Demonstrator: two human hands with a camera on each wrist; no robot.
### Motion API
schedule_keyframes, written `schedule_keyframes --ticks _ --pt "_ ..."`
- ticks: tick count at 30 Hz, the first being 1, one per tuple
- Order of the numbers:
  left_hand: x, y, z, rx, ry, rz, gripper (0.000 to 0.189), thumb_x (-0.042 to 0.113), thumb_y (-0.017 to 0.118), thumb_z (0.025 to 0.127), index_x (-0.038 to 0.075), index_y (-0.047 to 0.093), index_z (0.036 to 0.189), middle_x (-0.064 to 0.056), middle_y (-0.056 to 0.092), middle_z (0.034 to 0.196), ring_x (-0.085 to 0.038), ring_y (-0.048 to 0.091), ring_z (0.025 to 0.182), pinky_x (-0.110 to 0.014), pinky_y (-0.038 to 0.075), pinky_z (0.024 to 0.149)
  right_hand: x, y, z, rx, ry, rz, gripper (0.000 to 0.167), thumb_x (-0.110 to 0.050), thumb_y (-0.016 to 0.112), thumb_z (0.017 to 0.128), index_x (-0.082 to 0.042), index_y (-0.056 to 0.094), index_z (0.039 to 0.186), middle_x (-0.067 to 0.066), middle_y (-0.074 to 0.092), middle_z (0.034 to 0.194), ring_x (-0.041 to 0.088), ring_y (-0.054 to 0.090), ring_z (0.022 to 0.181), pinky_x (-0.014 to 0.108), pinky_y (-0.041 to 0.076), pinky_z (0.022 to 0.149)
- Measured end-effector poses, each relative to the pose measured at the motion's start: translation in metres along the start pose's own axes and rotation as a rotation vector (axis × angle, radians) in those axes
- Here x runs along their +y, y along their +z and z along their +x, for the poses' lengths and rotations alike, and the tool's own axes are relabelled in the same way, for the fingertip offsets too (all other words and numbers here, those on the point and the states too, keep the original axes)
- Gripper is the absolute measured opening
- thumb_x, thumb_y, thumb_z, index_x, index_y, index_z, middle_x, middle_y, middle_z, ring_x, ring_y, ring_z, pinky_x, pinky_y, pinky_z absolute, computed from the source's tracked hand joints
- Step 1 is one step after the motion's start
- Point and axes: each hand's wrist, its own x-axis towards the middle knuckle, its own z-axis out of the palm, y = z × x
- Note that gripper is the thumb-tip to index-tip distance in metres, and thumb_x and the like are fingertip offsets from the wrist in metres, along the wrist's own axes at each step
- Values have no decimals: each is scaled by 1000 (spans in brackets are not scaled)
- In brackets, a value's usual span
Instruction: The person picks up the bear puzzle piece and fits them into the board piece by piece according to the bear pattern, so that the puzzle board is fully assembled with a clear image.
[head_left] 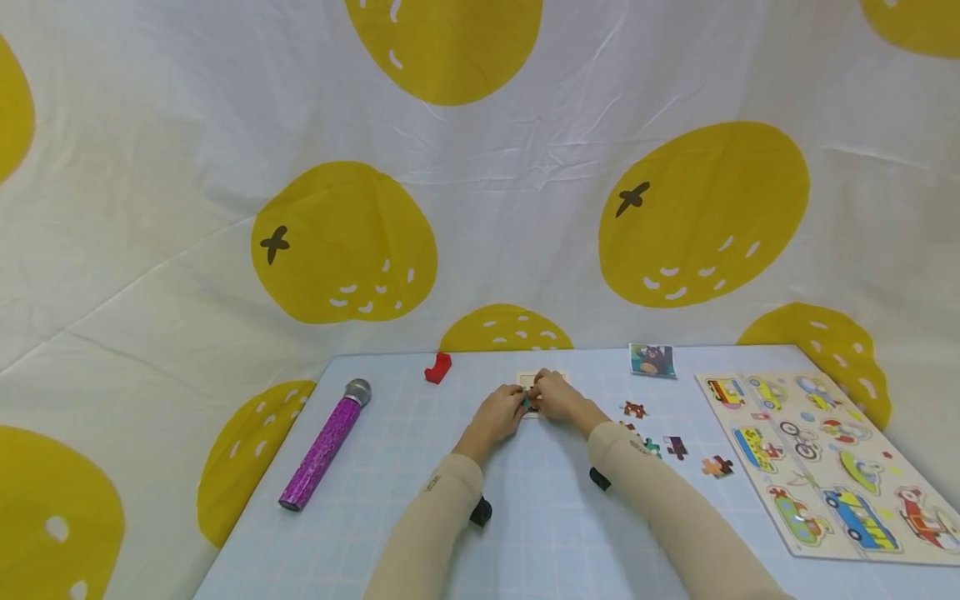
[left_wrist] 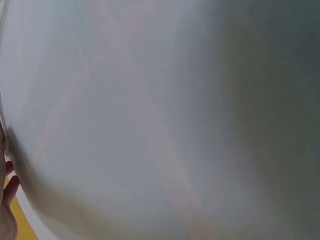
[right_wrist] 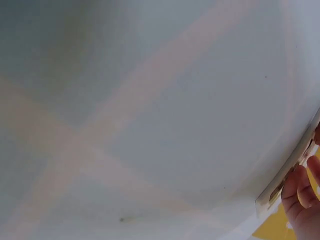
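While the left hand [head_left: 501,411] and right hand [head_left: 557,396] held bent fingers over the small, pale wooden tray [head_left: 525,377], what looked like a teal jigsaw piece [head_left: 525,401] showed between them; whether either gripped it, I could not tell. Loose multicoloured jigsaw pieces [head_left: 676,447] lay right of the tray. Checking the brown-animal picture card [head_left: 653,360], then pressing the piece down flat, seemed best.

Your sleeves [head_left: 675,500] were beige, your puzzle frame [head_left: 527,377] pale cream. You had a pale blue tabletop [head_left: 390,483] crossed by faint pinkish lines, a glittery purple microphone [head_left: 322,450] with a grey head [head_left: 358,391], and white cloth [head_left: 510,192] printed with mustard-yellow fruit [head_left: 345,250].
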Motion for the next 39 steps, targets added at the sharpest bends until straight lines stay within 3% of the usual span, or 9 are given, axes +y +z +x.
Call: schedule_keyframes --ticks 14,21,28,34,37,39 --pt "3 0 0 -81 -78 -18 40 21 53 97 -2 53 129 -13 55 127 -25 52 117 -34 42 101 -7 2 -2 5 107 -28 21 -7 64 88 -3 71 107 17 59 111 37 55 103 49 46 90" --pt "3 0 -1 -21 -172 -206 28 14 62 91 0 53 113 -13 60 109 -25 57 103 -36 47 92 -4 5 1 51 59 33 18 2 62 85 3 72 100 20 67 103 36 59 104 48 47 92" --pt "-5 6 4 50 -287 -490 39 10 69 83 -5 57 118 -20 58 122 -34 52 118 -43 40 101 -1 5 5 58 140 84 12 0 67 83 1 73 93 14 69 99 32 62 100 42 50 89" --pt "-17 15 8 75 -201 -554 37 18 69 85 -4 63 115 -13 66 113 -29 59 111 -36 46 96 -1 4 10 65 199 185 19 5 66 81 3 71 100 15 69 99 26 62 92 39 52 83" --pt "-15 11 8 74 -208 -570 36 14 69 84 -4 64 115 -14 66 112 -30 59 110 -38 46 95 -1 4 13 69 227 245 29 11 61 80 6 68 108 17 68 100 22 60 85 36 52 78" --pt "-9 5 7 52 -252 -571 38 7 69 82 -7 62 117 -18 65 115 -33 57 113 -43 44 98 -1 4 15 70 236 265 30 12 59 80 7 67 109 18 68 99 21 59 83 35 53 76"
